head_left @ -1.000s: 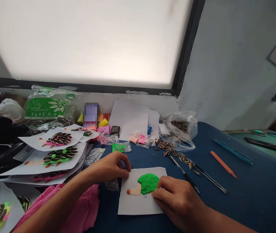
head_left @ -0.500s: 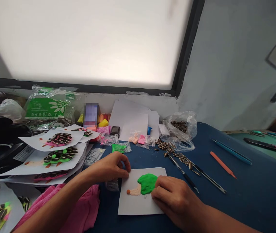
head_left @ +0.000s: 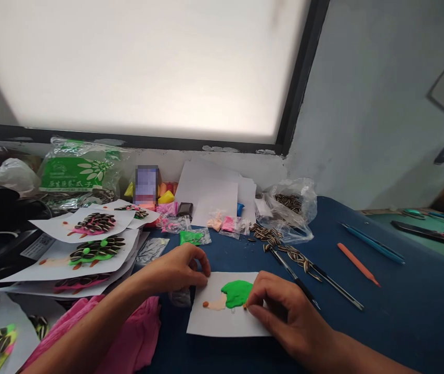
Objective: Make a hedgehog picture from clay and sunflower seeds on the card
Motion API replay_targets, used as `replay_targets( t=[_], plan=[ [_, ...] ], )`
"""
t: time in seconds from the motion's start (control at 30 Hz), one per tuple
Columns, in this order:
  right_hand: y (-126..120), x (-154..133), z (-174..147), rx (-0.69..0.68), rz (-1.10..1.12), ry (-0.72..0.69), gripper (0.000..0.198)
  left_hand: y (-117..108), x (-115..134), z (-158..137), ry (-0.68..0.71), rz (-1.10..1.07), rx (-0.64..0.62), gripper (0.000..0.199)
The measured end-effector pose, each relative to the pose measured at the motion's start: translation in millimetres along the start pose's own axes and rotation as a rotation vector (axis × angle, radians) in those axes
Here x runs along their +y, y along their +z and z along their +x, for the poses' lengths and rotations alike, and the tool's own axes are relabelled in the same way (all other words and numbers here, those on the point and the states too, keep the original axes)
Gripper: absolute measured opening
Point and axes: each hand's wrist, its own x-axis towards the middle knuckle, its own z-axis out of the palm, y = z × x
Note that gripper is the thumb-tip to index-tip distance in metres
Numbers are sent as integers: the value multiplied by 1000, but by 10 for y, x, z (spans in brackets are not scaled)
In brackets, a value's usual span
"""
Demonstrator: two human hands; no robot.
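A small white sheet of paper [head_left: 214, 324] lies before me, its front edge slightly raised. On it is a hedgehog-like shape: a green clay body [head_left: 237, 293], a pale peach clay snout [head_left: 218, 303] and a brown clay nose [head_left: 205, 304]. A drawn foot outline shows under the body. My left hand [head_left: 185, 267] grips the paper's far left corner between thumb and fingers. At the body's lower right, my right hand [head_left: 284, 309] is closed in a pinch on a small brown piece of clay [head_left: 245, 306], mostly hidden by the fingertips.
Finished seed-covered clay pictures [head_left: 97, 249] are stacked at left above a pink cloth [head_left: 136, 332]. Sunflower seeds [head_left: 266, 235] spill from a clear bag [head_left: 303, 202]. Pens [head_left: 294, 272] and an orange tool [head_left: 358, 264] lie at right. Bagged clay [head_left: 191, 237] sits behind the paper.
My right hand has turned and drawn its fingertips to the body's lower right edge, where a brown clay bit now shows. The paper's near edge has tilted up. My left hand has stayed put.
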Motion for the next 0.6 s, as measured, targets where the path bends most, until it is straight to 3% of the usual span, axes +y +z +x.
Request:
replay_targets(
  t=[0.13,0.47,0.6],
  plan=[
    [9,15,8,-40,-12,68,10,-6,25,-17,-17,10,-2,23],
    [-43,-33,-4,-47,-89,16,8,1,-9,10,-5,-4,0,20],
    [15,39,-29,-1,-126,-92,12,0,-18,13,2,-2,1,20]
  ],
)
